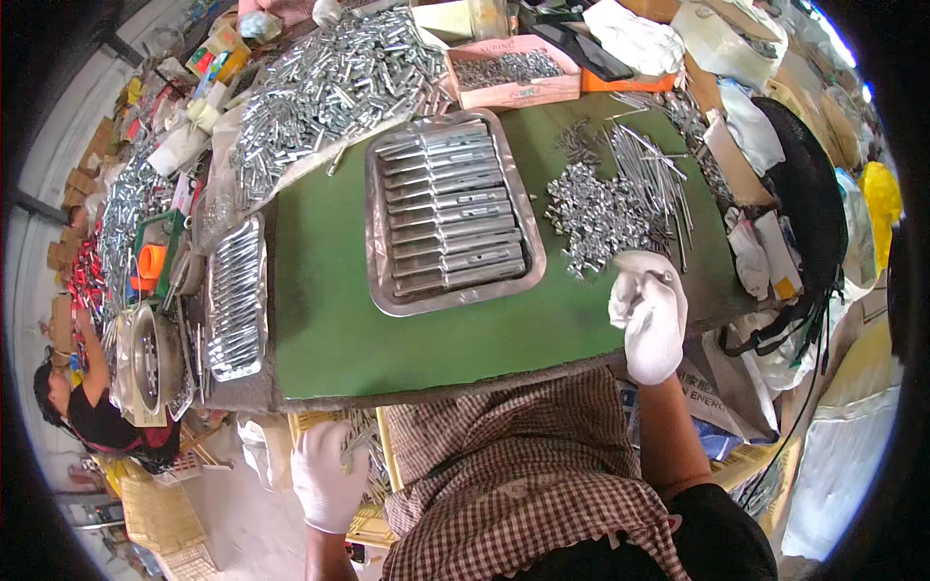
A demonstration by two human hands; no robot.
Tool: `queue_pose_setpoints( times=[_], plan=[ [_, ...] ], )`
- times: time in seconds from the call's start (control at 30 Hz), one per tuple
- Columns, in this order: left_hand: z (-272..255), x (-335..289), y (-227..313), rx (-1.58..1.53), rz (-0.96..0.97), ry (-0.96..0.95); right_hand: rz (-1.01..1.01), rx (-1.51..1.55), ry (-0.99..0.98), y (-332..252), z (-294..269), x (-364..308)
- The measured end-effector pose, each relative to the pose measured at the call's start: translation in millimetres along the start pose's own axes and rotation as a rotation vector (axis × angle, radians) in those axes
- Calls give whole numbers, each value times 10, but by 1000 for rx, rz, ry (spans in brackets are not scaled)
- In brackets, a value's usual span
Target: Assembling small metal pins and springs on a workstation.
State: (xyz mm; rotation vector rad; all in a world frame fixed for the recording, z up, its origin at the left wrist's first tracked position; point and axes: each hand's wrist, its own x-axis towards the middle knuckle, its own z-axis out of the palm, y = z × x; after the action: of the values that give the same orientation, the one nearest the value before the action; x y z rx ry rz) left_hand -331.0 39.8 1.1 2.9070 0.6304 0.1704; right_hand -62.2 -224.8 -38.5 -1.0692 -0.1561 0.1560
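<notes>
My left hand [327, 476], in a white glove, is below the table's front edge, beside a yellow crate [392, 447] of metal pieces. Its fingers look apart, and nothing plainly shows in them. My right hand [651, 318], also gloved in white, hovers by the table's front right edge with its fingers curled in; what they hold, if anything, is hidden. Just beyond it lie a heap of small shiny metal parts [593, 215] and a bundle of thin metal rods [651, 165]. A metal tray [455, 302] at the middle carries a row of metal tubes [455, 203].
A large heap of metal cylinders [339, 82] covers the far left. Behind the tray stands a pink box [513, 92] of small parts. A narrower tray [237, 300] of metal pieces sits left of the green mat [436, 358]. Another person [102, 407] is at the far left.
</notes>
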Motion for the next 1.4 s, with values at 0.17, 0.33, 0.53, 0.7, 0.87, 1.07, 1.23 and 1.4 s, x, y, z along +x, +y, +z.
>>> queue_pose_setpoints(
  times=[0.17,0.33,0.53,0.7,0.87,1.07,1.23,1.4],
  plan=[
    [-117,1090,590,-69,399,241,-27,-168,-19,-8,-33,-34],
    [291,2838,1015,-70,635,419,13,-294,-10,-98,45,-82],
    [638,3673,1020,-68,523,149,29,-362,-20,-103,63,-121],
    [647,3586,913,-251,587,207,12,-377,-42,-102,48,-118],
    [259,2922,1148,-300,737,181,25,-404,-45,-162,-12,-214],
    [291,2101,1642,-259,837,-80,243,-377,-3,-275,157,-274],
    [274,1773,1872,-190,933,-200,355,-250,-90,-380,33,-280],
    [304,1666,1718,-290,971,-120,394,-284,-124,-463,43,-331]
  ],
)
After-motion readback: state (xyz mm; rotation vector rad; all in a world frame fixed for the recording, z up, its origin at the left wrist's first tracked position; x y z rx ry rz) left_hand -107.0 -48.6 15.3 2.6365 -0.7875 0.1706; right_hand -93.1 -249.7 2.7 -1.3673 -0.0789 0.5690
